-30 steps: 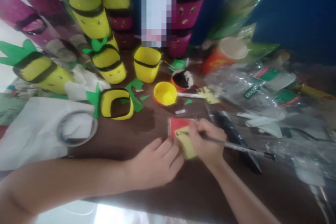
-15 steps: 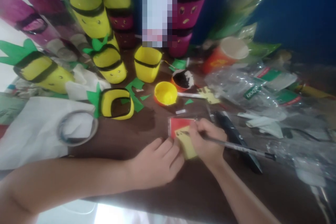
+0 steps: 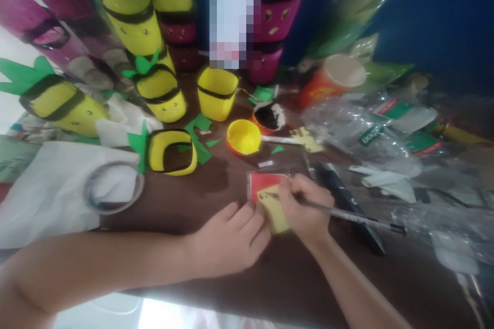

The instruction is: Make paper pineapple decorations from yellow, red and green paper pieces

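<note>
My right hand (image 3: 310,209) is closed around a slim pen (image 3: 349,212), its tip down on a small yellow paper (image 3: 276,217) that bears dark marks near the top. Beneath the paper lies a red square (image 3: 266,181) with a clear edge. The fingers of my left hand (image 3: 236,240) are bent together and press the paper's left side. A black utility knife or similar long tool (image 3: 353,211) lies right of my right hand. Just beyond the hands sit a little bowl of yellow paint (image 3: 244,137) and one of black paint (image 3: 268,116).
Yellow painted cups with green leaves (image 3: 170,151) stand at the left and back, beside a plain yellow cup (image 3: 217,93). A tape roll (image 3: 113,187) rests on white cloth (image 3: 50,185). Crumpled clear plastic (image 3: 358,128) and an orange cup (image 3: 332,79) crowd the right.
</note>
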Available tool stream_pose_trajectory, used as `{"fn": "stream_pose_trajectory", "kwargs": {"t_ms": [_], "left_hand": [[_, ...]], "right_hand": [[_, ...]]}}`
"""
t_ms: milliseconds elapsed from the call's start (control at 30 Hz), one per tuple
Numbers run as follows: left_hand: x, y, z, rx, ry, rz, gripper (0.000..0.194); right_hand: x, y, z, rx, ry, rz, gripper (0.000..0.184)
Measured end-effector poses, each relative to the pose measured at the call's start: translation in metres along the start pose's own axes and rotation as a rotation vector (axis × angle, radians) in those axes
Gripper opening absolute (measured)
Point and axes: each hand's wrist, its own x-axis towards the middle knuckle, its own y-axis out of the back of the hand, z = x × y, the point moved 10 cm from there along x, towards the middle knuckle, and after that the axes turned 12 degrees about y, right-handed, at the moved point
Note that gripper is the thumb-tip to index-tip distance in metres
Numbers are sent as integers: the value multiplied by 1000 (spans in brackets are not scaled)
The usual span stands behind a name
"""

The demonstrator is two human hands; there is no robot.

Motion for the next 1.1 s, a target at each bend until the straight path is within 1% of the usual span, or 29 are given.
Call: {"fn": "stream_pose_trajectory", "kwargs": {"t_ms": [100, 200, 333, 600, 1100], "left_hand": [[0, 1, 0, 1, -1, 5, 25], [0, 0, 1, 3, -8, -2, 25], [-1, -2, 1, -5, -3, -12, 27], [0, 1, 1, -1, -15, -2, 26], [0, -1, 0, -1, -10, -11, 25]], "right_hand": [[0, -1, 0, 5, 6, -12, 39], [0, 0, 0, -1, 2, 4, 37], [0, -2, 0, -16, 1, -23, 38], [-1, -2, 1, -8, -7, -28, 38], [0, -1, 1, -21, -26, -23, 38]]}}
